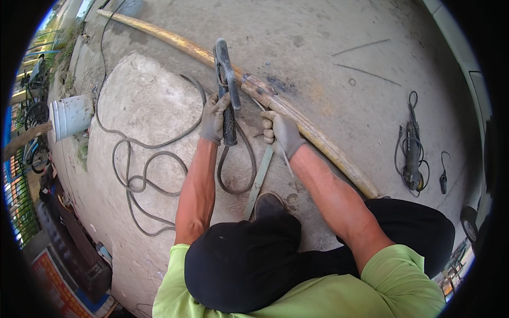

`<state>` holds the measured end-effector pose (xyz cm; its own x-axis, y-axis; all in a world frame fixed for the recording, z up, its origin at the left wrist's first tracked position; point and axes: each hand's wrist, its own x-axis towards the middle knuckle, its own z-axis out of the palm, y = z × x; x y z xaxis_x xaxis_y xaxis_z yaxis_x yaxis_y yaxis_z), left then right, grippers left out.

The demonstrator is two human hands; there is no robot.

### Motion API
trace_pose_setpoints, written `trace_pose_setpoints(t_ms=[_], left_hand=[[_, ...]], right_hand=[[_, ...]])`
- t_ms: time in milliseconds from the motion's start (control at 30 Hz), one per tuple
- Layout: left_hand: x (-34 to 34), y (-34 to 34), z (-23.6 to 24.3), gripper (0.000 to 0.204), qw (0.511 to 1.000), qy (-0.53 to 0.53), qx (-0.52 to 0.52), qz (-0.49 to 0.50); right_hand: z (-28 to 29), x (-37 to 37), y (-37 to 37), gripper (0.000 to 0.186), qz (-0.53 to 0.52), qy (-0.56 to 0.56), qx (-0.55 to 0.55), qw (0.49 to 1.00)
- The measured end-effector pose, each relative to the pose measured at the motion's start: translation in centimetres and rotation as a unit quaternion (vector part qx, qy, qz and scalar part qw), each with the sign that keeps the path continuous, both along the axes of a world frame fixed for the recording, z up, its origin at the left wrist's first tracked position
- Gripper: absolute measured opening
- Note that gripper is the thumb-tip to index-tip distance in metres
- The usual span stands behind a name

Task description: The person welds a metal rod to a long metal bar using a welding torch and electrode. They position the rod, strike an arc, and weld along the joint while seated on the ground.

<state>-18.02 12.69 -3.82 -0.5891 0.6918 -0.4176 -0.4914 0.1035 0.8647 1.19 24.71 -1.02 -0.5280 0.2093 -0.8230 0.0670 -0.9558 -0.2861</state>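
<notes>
My gloved left hand (213, 117) is wrapped round the black handle of a welding electrode holder (229, 78), whose jaws point away from me over a long yellow pole (334, 151). A dark cable (221, 183) curves from the lower end of the handle. To its right, my gloved right hand (286, 132) is closed on a thin grey rod (287, 163), which looks like a welding electrode. The rod shows both above the fist and below it. Under that hand a flat greenish metal strip (259, 183) slants along the concrete towards my shoe (269, 205).
Loops of cable lie on the ground to the left, near a white bucket (71, 117). An angle grinder (411, 161) with its cord rests at the right. Two thin rods (367, 74) lie farther off. A vehicle (458, 50) stands along the right edge.
</notes>
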Motion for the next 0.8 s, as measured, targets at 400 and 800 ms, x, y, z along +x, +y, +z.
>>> trace_pose_setpoints(t_ms=[400,800], left_hand=[[0.6,2.0,-0.4,0.041,0.999,0.000,-0.032,-0.009],[0.5,1.7,-1.3,0.046,0.999,0.027,-0.036,-0.013]], right_hand=[[1.5,0.2,0.5,0.026,0.026,0.003,0.006,1.000],[0.1,0.3,-0.2,0.022,0.000,0.006,0.010,1.000]])
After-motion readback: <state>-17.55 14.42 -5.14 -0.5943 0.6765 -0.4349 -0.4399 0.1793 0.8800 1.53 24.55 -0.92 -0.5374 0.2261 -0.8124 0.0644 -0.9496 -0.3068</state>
